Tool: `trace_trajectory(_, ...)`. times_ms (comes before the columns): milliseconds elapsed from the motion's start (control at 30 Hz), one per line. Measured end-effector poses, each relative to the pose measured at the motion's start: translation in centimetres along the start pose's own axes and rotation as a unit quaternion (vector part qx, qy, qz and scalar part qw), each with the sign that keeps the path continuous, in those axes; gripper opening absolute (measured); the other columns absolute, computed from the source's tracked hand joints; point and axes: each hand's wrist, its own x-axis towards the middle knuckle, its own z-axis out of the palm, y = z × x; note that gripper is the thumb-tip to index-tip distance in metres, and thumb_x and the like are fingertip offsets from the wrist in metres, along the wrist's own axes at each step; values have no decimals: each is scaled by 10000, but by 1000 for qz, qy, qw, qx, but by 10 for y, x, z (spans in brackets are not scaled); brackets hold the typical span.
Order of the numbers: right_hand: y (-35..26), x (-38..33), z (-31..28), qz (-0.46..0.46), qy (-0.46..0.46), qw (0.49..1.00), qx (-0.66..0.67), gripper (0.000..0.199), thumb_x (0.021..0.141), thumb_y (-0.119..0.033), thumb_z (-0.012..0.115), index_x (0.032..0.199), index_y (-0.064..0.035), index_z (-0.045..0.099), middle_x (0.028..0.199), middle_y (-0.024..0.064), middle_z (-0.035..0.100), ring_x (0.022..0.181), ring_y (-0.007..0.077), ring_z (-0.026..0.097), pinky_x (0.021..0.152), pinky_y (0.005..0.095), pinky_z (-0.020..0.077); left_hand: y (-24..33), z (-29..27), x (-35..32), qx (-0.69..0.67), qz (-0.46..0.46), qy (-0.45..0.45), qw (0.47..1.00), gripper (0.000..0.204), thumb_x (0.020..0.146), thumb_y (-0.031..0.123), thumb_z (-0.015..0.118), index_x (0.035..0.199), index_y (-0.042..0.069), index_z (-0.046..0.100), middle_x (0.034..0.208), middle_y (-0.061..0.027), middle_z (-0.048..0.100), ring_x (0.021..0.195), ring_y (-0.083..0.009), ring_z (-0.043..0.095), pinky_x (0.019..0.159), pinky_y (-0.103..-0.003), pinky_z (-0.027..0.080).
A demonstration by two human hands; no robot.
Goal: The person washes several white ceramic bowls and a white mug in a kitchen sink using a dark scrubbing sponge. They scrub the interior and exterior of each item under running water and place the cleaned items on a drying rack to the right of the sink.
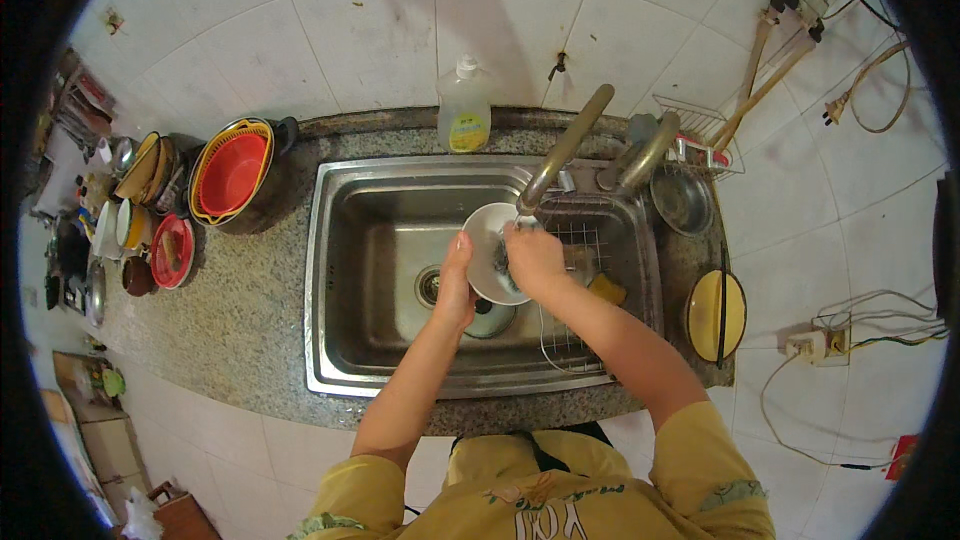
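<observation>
A round white bowl [487, 240] of smooth glazed ware sits at the centre of the frame, held tilted over the steel sink [380, 360] just under the curved metal tap [560, 155]. The left hand [455, 290] grips its left rim, fingers pressed together along the edge. The right hand [535, 258] lies over the bowl's inside, fingers curled down on a dark scrubbing pad [503, 265] that is mostly hidden. Below the bowl a round lid [492, 320] lies near the drain [430, 285], and a wire rack [590, 240] with a yellow sponge [607, 288] fills the sink's right part. Behind the sink stands a clear plastic soap bottle [464, 108]. On the speckled stone worktop [250, 290], at left, red and yellow plastic baskets [232, 172] are nested; at right lies a yellow plate [716, 315].
</observation>
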Motion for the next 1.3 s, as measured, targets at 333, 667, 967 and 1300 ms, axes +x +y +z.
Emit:
trace_trajectory(333, -8, 1, -16, -176, 171, 966, 79, 273, 669, -56, 542, 936, -89, 497, 973, 110, 494, 926, 262, 486, 760, 381, 399, -11, 2, -13, -129, -118, 3, 985, 621, 807, 549, 388, 1210, 76, 378, 1205, -72, 439, 1114, -240, 400, 939, -398, 286)
trace_trajectory(667, 44, 10, 4, 132, -27, 946, 294, 497, 617, -241, 629, 1016, 7, 466, 933, 199, 559, 866, 345, 548, 717, 402, 452, -16, -11, -2, -92, 69, 87, 990, 504, 844, 434, 422, 1157, 40, 407, 1080, -84, 482, 995, -193, 460, 846, -329, 362)
trace_trajectory(967, 31, -5, 18, 163, -50, 894, 415, 485, 630, -161, 660, 1031, 19, 456, 970, 172, 541, 955, 299, 514, 803, 355, 416, -16, -21, -2, 52, 156, 96, 982, 515, 837, 382, 464, 1195, 21, 379, 1143, -99, 455, 1052, -195, 425, 901, -314, 311)
trace_trajectory(1300, 10, 0, -42, -98, 203, 948, 226, 544, 633, -52, 603, 1144, -70, 418, 1122, 158, 378, 1053, 367, 385, 873, 401, 364, -7, -19, -2, 110, 231, 29, 966, 576, 826, 438, 454, 1220, 27, 363, 1173, -104, 439, 1080, -203, 410, 916, -324, 302)
